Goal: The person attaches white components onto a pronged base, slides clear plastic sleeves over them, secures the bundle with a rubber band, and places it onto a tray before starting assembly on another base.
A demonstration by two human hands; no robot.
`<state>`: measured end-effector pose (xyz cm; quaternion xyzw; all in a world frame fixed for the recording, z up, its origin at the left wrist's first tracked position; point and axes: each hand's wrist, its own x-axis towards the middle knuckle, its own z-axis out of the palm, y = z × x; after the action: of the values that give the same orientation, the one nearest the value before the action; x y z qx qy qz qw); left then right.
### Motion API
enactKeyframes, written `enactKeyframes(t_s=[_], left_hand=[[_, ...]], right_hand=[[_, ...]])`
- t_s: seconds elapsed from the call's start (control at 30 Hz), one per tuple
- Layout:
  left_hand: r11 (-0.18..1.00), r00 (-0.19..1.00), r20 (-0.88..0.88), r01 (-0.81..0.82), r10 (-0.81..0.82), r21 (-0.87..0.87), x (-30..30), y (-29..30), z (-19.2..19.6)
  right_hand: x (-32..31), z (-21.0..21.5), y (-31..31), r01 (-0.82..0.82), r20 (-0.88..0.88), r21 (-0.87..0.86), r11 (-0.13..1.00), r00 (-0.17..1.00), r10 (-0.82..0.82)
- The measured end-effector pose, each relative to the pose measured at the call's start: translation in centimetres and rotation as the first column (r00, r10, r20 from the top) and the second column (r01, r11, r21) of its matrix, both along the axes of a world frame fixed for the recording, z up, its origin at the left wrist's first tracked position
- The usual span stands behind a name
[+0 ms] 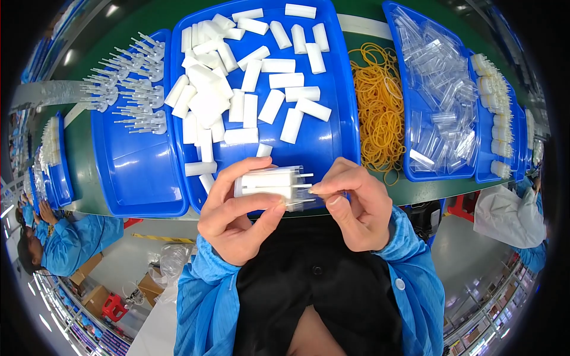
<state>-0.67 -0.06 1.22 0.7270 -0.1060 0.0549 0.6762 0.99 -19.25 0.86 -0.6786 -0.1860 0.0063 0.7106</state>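
In front of my chest, my left hand point(240, 213) is closed around a clear plastic sleeve point(300, 204) with white foam inside point(266, 180). Several thin white sticks point(304, 186) run along the foam and stick out of the sleeve's right end. My right hand point(359, 204) is curled in from the right, its fingertips against the end of the middle stick. Whether anything else is pinched there is hidden. Just beyond my hands lies a large blue tray point(332, 154) of loose white foam blocks point(291, 126).
A blue tray point(139, 190) at left holds white stemmed plastic parts point(139, 110). Yellow rubber bands point(380, 113) lie right of the big tray, then a blue tray point(427, 175) of clear sleeves point(442, 118). Assembled white pieces point(496, 118) stand far right. A co-worker in blue point(80, 240) sits left.
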Motion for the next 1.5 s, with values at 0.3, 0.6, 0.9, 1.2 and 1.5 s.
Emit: enactKeyframes(t_s=[0.3, 0.6, 0.9, 1.2, 1.5], left_hand=[[0.916, 0.970, -0.086, 0.183, -0.228, -0.356, 0.3, 0.8, -0.8], [0.944, 0.976, -0.101, 0.156, -0.193, -0.292, -0.3, 0.2, -0.5], [0.833, 0.940, -0.253, 0.053, -0.227, -0.551, -0.3, 0.9, -1.8], [0.821, 0.939, -0.242, 0.069, -0.246, -0.566, -0.3, 0.9, -1.5], [0.804, 0.926, -0.220, 0.128, -0.306, -0.581, -0.2, 0.7, -1.6]], right_hand=[[0.3, 0.1, -1.1, 0.110, 0.040, -0.095, 0.989, 0.994, -0.106], [0.7, 1.5, -0.9, 0.095, 0.135, -0.186, 0.978, 0.988, -0.070], [0.4, 1.5, -1.9, 0.050, -0.247, 0.025, 0.998, 0.968, -0.042], [1.1, 1.4, -2.8, -0.043, -0.244, 0.047, 0.998, 0.968, 0.053], [1.1, 0.7, -2.2, -0.143, -0.149, -0.024, 0.989, 0.979, 0.138]])
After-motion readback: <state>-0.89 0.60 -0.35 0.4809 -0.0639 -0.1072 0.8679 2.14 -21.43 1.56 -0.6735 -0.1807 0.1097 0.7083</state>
